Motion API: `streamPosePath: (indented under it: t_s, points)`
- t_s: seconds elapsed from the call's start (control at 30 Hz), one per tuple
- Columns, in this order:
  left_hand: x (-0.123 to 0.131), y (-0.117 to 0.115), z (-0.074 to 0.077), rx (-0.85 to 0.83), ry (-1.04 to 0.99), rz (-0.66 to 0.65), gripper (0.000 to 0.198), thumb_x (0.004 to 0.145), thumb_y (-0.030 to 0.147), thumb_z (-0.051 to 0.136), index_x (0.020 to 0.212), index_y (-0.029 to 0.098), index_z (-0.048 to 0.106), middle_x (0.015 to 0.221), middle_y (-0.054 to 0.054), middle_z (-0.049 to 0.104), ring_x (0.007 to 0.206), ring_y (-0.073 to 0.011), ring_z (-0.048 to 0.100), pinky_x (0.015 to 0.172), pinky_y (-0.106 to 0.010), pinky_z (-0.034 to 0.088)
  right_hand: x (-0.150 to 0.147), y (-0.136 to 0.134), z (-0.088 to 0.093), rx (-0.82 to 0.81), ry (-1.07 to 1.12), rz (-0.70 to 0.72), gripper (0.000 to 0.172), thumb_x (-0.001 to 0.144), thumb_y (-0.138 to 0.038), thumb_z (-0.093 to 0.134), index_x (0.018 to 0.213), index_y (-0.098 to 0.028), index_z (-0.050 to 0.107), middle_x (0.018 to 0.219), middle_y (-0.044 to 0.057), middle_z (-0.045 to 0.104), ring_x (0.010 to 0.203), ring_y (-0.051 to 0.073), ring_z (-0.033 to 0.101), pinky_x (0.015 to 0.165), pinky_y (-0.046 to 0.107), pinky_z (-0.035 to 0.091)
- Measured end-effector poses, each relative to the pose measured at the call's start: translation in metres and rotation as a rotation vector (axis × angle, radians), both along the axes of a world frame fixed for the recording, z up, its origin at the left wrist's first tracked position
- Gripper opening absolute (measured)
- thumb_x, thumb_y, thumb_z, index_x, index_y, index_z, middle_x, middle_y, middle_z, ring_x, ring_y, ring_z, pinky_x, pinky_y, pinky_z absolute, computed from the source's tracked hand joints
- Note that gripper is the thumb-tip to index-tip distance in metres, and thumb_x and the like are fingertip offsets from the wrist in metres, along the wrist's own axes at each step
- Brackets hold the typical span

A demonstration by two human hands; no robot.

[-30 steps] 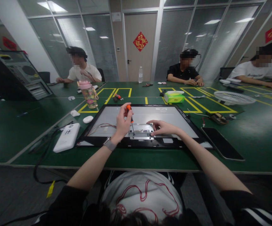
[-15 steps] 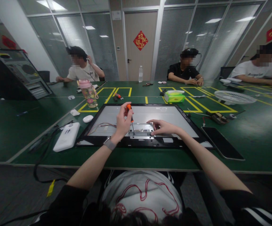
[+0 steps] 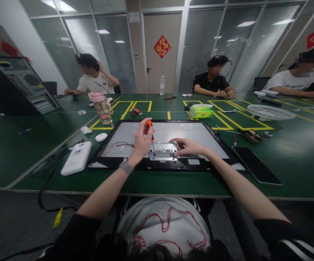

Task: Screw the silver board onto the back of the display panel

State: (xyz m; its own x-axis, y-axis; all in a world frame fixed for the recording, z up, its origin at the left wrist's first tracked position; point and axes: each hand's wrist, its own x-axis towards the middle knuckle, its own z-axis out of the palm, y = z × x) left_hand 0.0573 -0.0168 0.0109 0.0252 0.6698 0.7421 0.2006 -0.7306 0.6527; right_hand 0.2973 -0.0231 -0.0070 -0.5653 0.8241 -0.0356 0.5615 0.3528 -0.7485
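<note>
A black-framed monitor panel (image 3: 200, 132) lies face down on the green table (image 3: 295, 156) in front of me. My left hand (image 3: 141, 141) is closed round an orange-handled screwdriver (image 3: 149, 129), held upright with its tip on a small metal bracket (image 3: 162, 152) near the panel's front edge. My right hand (image 3: 188, 146) rests on the right end of that bracket, fingers curled and pressing it down. Thin coloured wires (image 3: 119, 145) run across the panel to the left of my left hand.
A white box (image 3: 77, 158), a white mouse (image 3: 101, 137) and black cables (image 3: 46, 174) lie at left. A dark phone (image 3: 256, 165) lies at right. Further back stand a pink-lidded bottle (image 3: 102, 107), a green tissue pack (image 3: 201, 111), a fan grille (image 3: 270, 112) and a computer case (image 3: 18, 85). Three people sit at the far side.
My hands and the screwdriver hold almost the same place. The person at the far left has raised a hand to the head.
</note>
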Motion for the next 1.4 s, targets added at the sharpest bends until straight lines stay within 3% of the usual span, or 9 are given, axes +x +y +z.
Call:
streamPosePath:
  t_s: [0.83, 1.1, 1.23, 1.4]
  points:
    - [-0.0002, -0.0003, 0.0005, -0.010, -0.004, -0.003, 0.030, 0.092, 0.029, 0.048, 0.121, 0.025, 0.049, 0.088, -0.001, 0.059, 0.076, -0.0123, 0.059, 0.073, -0.028, 0.049, -0.0010, -0.0011, 0.0025, 0.003, -0.006, -0.009, 0.075, 0.069, -0.046, 0.073, 0.133, -0.015, 0.048, 0.073, -0.003, 0.051, 0.067, 0.014, 0.050, 0.064, 0.027, 0.038]
    - [-0.0025, -0.0013, 0.0009, 0.013, -0.061, 0.018, 0.030, 0.096, 0.031, 0.035, 0.117, 0.023, 0.055, 0.094, -0.004, 0.061, 0.081, -0.0140, 0.058, 0.072, -0.028, 0.049, 0.0001, 0.0012, -0.0013, 0.012, 0.008, -0.002, 0.075, 0.069, -0.046, 0.074, 0.132, -0.015, 0.049, 0.072, -0.003, 0.052, 0.067, 0.014, 0.050, 0.064, 0.027, 0.038]
    - [-0.0027, 0.0015, -0.0002, 0.007, -0.113, -0.027, 0.028, 0.095, 0.031, 0.039, 0.117, 0.024, 0.055, 0.095, -0.004, 0.062, 0.084, -0.0141, 0.059, 0.075, -0.029, 0.049, 0.0006, 0.0006, -0.0007, 0.017, -0.003, -0.008, 0.074, 0.069, -0.046, 0.074, 0.132, -0.016, 0.049, 0.072, -0.003, 0.054, 0.067, 0.015, 0.051, 0.064, 0.027, 0.039]
    - [-0.0029, 0.0029, -0.0007, 0.019, -0.091, 0.010, 0.025, 0.093, 0.030, 0.045, 0.115, 0.024, 0.055, 0.098, -0.004, 0.060, 0.082, -0.0133, 0.057, 0.073, -0.028, 0.049, 0.0011, 0.0006, -0.0015, 0.007, 0.004, -0.010, 0.075, 0.069, -0.046, 0.074, 0.133, -0.015, 0.048, 0.072, -0.003, 0.053, 0.067, 0.014, 0.050, 0.064, 0.027, 0.039]
